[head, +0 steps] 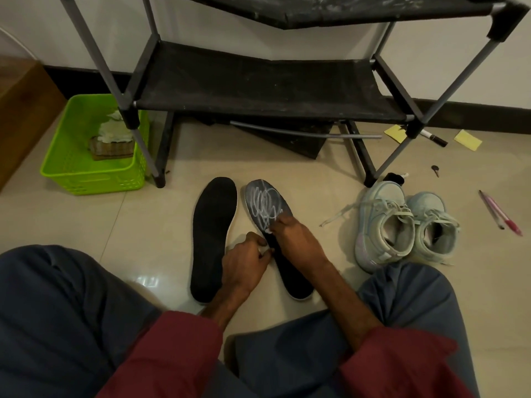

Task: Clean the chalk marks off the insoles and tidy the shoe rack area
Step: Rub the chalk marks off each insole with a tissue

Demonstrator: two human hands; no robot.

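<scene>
Head view, L→R.

- Lime-green slotted plastic basket (pixel 86 175): far L of L hand (pixel 244 265) and beyond it, on the tile floor. Crumpled pale cloth (pixel 115 130) inside, lying on a brown woven item. Basket's R side sits by the rack's front-L leg.
- Black fabric-shelf shoe rack w/ grey metal poles (pixel 258 81): beyond both hands, shelves dusted white. One loose grey pole (pixel 304 133) lies under the bottom shelf.
- Plain black foam insole (plain insole) (pixel 214 225): flat on floor, just L of L hand, toe toward rack. L forearm crosses its heel end.
- L hand: fingers curled, thumb + fingertips pinching the L edge of the chalked insole at approx. mid-length.
- Black foam insole w/ white chalk scribble over its toe half (chalked insole) (pixel 263 199): flat on floor under both hands, just R of plain insole, w/ a narrow strip of floor between them. Toe angled toward rack, heel toward the person.
- R hand (pixel 296 239): on top of chalked insole, fingers bunched together + bent, tips pressed down at the near end of the scribble. Small white bit at the tips; cannot tell what it is or whether it's pinched.
- Pair of pale mint lace-up sneakers (pixel 370 219): R of R hand, upright, side by side, touching. One lace trails toward R hand.
- Beyond + R of R hand: yellow sticky notes (pixel 467 140) and black marker (pixel 434 138) by rack's R leg. Pink pens (pixel 501 215) on floor, R of sneakers.
</scene>
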